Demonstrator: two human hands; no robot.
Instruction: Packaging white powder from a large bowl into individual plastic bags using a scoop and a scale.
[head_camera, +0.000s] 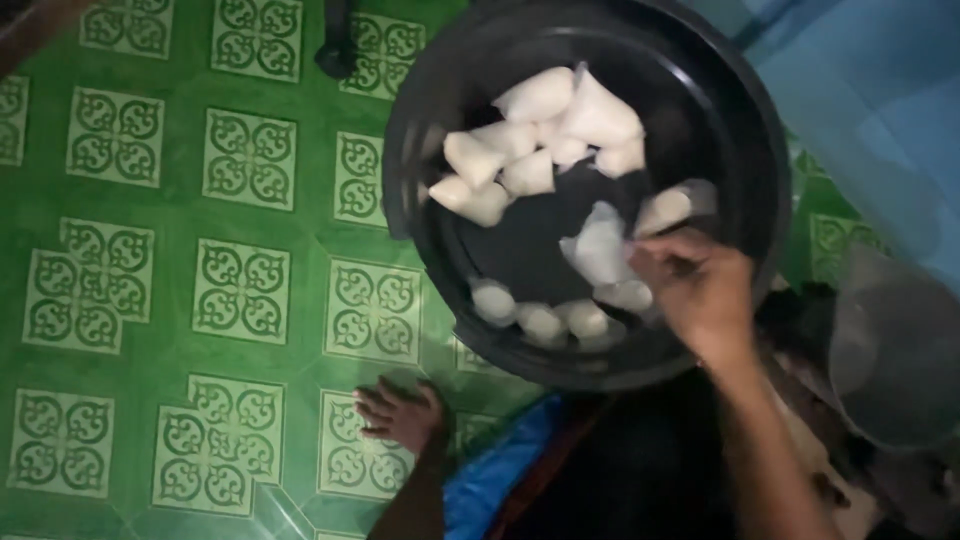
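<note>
A round black basin (420, 120) lies on the green patterned floor and holds several small white filled plastic bags (545, 130). My right hand (695, 290) reaches in over the near right rim, its fingers pinched on one clear bag (598, 248) with white contents. More bags (545, 320) line the near wall of the basin. My left hand (400, 415) rests on the floor tiles just below the basin, fingers spread and holding nothing.
Green tiles with pale ornamental squares (240, 290) cover the floor to the left. A clear plastic container (890, 350) stands at the right, a blue surface (870, 90) beyond it. Blue cloth (495, 475) lies by my lap. A dark object (335, 50) sits at top.
</note>
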